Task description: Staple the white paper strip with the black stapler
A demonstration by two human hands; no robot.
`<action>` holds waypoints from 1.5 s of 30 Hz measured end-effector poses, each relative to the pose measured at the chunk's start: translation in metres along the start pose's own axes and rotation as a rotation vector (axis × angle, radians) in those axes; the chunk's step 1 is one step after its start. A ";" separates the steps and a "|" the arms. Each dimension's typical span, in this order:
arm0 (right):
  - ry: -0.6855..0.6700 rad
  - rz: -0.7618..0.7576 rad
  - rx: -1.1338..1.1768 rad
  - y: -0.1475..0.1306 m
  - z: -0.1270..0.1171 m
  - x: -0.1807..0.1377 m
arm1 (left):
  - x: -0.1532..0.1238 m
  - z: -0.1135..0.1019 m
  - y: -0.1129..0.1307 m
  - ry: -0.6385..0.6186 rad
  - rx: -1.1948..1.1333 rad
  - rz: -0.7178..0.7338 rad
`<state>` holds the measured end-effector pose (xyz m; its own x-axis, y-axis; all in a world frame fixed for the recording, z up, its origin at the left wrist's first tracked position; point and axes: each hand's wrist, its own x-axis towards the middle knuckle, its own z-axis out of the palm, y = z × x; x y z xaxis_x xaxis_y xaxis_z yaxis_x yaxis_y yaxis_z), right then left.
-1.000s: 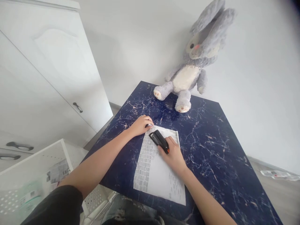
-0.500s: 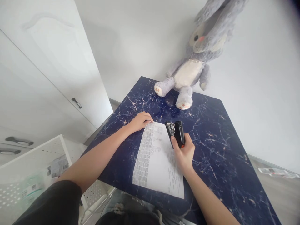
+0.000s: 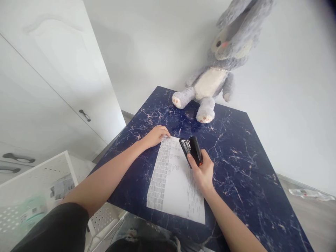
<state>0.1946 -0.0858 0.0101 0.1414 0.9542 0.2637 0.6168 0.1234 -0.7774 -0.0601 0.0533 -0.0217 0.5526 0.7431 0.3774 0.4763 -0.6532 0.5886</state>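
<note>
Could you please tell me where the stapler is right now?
In the head view, the stapler is in the right hand, over the far right corner of the paper on the blue table.

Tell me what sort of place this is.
Probably a room in a home, maybe a bedroom: a plush rabbit sits on the blue marbled table, white cupboard doors stand alongside, and the right hand holds a stapler at a printed sheet.
</note>
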 end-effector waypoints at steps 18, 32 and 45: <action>0.225 0.133 0.114 0.005 -0.009 0.001 | 0.000 0.000 0.001 0.050 -0.021 -0.057; 0.144 0.165 0.099 0.009 -0.005 0.000 | -0.006 -0.004 0.020 -0.130 0.170 -0.014; 0.147 0.128 0.082 0.008 -0.007 0.002 | -0.007 -0.011 0.011 -0.140 0.139 -0.044</action>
<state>0.2048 -0.0850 0.0084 0.3299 0.9140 0.2362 0.5227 0.0315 -0.8519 -0.0661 0.0426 -0.0100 0.6140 0.7504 0.2447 0.5869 -0.6413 0.4942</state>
